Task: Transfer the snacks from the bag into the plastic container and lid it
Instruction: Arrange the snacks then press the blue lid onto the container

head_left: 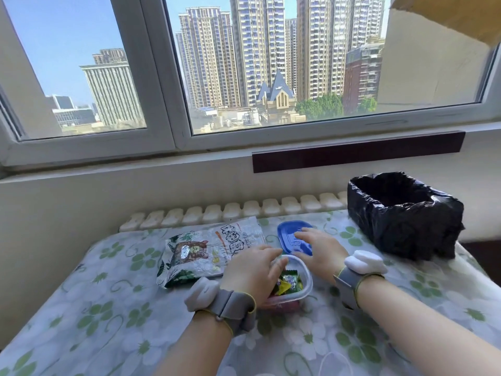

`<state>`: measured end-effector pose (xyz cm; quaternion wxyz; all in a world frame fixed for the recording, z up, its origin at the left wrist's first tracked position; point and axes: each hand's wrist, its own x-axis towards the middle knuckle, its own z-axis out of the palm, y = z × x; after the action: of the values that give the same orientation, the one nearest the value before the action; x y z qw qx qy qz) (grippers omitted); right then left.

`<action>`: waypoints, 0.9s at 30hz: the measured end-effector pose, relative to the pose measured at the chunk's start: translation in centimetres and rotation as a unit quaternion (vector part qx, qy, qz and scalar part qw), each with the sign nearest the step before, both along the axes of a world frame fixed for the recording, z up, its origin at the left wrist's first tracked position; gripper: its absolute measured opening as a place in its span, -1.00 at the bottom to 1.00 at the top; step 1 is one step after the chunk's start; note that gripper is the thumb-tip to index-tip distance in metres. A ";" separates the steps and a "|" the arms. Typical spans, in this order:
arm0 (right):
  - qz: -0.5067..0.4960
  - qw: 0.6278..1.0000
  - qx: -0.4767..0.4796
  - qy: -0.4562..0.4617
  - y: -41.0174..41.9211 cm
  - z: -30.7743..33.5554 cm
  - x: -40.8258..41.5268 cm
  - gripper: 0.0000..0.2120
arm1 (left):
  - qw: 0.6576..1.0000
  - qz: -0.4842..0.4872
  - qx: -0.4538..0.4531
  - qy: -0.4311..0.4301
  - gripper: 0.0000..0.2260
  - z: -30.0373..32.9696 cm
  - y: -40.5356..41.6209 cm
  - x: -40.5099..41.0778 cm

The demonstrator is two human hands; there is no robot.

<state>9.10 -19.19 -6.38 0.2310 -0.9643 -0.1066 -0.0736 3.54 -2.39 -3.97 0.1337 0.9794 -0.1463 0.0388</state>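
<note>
The left hand point(252, 275) is curling over the container point(303, 283), steadying it. At one o'clock, the right hand point(320, 251) is laying straight fingers on the lid point(287, 232), holding nothing yet.

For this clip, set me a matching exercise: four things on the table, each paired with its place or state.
Things:
1. blue lid
2. snack bag
3. plastic container
4. black-lined bin

Places or states:
a. far right of the table, open at the top
b. holds wrapped snacks, left hand on its rim
c. lying flat, left of the container
d. off the container, under the right hand

Pairs: 1-d, 2-c, 3-b, 4-a
</note>
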 end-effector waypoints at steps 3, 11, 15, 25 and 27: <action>0.018 0.995 -0.092 0.022 0.4 -0.6 0.9 -0.35 | 1.000 0.010 -0.002 -0.011 -0.60 -0.2 0.1 -0.2; -0.021 0.994 -0.103 -0.030 0.3 -1.6 1.3 -0.57 | 1.000 0.013 0.000 -0.020 -0.64 0.0 -0.1 -0.4; -0.022 0.997 -0.043 -0.060 0.4 -1.2 0.5 -0.62 | 1.000 0.008 -0.009 -0.029 -0.63 -0.1 0.0 -0.6; -0.100 0.979 0.021 -0.175 0.5 1.0 -1.9 -0.71 | 0.992 0.019 -0.115 -0.055 -0.59 -0.1 0.8 -1.2; -0.102 0.976 0.040 -0.186 0.4 1.6 -2.4 -0.73 | 0.991 0.022 -0.121 -0.052 -0.58 0.0 1.0 -1.7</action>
<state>6.70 -18.83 -4.76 0.2369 -0.9296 -0.0452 -0.2788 1.86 -1.36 -3.97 0.2422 0.9557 -0.1259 0.1100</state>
